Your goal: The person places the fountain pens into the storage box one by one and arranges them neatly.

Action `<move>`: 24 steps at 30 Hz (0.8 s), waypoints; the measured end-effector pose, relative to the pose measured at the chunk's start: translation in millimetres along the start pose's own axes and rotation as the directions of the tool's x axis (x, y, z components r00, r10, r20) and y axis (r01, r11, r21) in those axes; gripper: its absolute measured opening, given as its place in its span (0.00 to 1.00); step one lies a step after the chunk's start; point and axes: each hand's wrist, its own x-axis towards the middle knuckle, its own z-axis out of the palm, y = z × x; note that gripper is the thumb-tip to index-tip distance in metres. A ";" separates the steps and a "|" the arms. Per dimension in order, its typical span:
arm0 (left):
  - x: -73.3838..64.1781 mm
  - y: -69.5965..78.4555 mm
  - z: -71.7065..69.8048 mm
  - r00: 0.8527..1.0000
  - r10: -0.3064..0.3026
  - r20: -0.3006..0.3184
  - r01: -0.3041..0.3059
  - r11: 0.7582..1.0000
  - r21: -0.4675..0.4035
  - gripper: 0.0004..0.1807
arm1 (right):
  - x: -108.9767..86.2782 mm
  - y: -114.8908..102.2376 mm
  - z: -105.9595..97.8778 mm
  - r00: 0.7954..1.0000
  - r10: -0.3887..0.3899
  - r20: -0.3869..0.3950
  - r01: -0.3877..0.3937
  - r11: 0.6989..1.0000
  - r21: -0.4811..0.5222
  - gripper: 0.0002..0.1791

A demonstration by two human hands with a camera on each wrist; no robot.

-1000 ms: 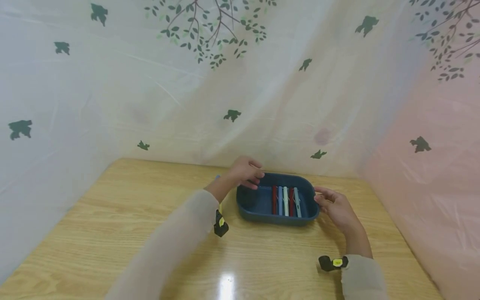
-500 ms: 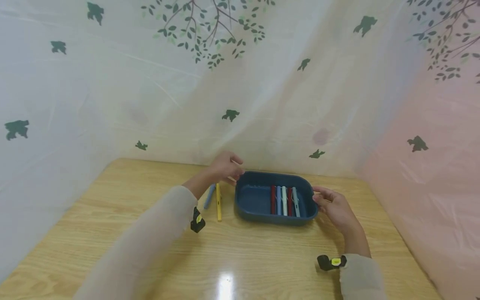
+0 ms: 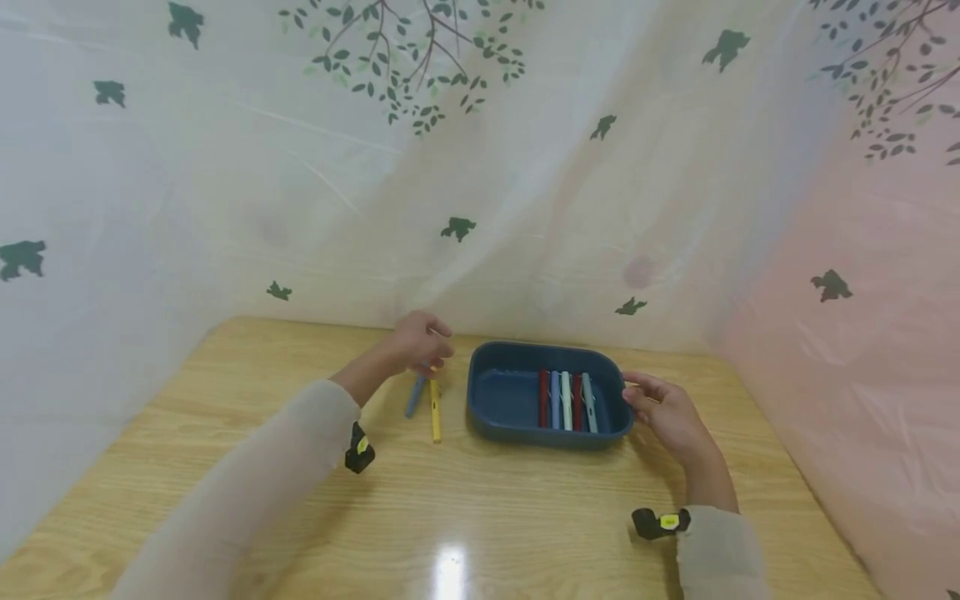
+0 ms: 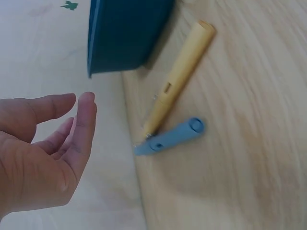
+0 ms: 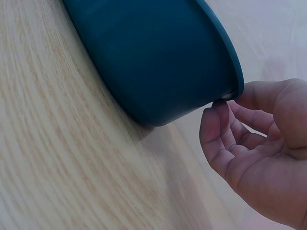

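My left hand [image 3: 422, 342] hovers over the far ends of a yellow pen [image 3: 436, 410] and a blue-grey pen [image 3: 415, 396] lying on the table. Its fingers are loosely bent, and the left wrist view shows a gap between thumb and forefinger with nothing held. To the right stands a dark blue rounded box [image 3: 502, 429]. Inside it, side by side, lie several clip pens: a dark red pen [image 3: 543, 400], a blue pen [image 3: 556, 400], a white pen [image 3: 567, 402], another dark red pen and a grey-blue pen [image 3: 590, 403]. My right hand [image 5: 268, 143] pinches the box's right rim between thumb and fingers.
The box sits on a wooden table [image 3: 480, 508] close to its back edge. Behind and at both sides hangs a pale curtain [image 3: 360, 217] with leaf and bird prints. A black wrist camera [image 3: 360, 450] sits on the left wrist, and another camera [image 3: 658, 523] on the right.
My left hand has moved left from over the box to above the loose pens, uncovering the box's left part and both pens. My right hand stays at the rim.
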 end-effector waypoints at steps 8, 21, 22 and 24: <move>5.1 -26.5 -13.6 0.999 0.032 -0.006 -0.032 0.999 0.044 0.27 | -0.1 -2.2 0.8 1.000 -0.002 -0.007 0.002 1.000 0.027 0.26; 6.0 -53.7 -18.9 0.998 -0.022 -0.054 0.027 0.994 0.105 0.25 | -1.8 -3.2 1.8 1.000 -0.012 -0.008 0.012 1.000 0.021 0.26; 6.2 -54.8 -19.0 0.998 -0.026 -0.057 0.032 0.994 0.104 0.25 | -1.9 -3.1 1.7 1.000 -0.013 -0.007 0.013 1.000 0.019 0.27; 6.6 -57.1 -19.2 0.998 -0.029 -0.061 0.035 0.995 0.095 0.25 | -2.2 -3.2 1.8 1.000 -0.013 -0.007 0.013 1.000 0.013 0.27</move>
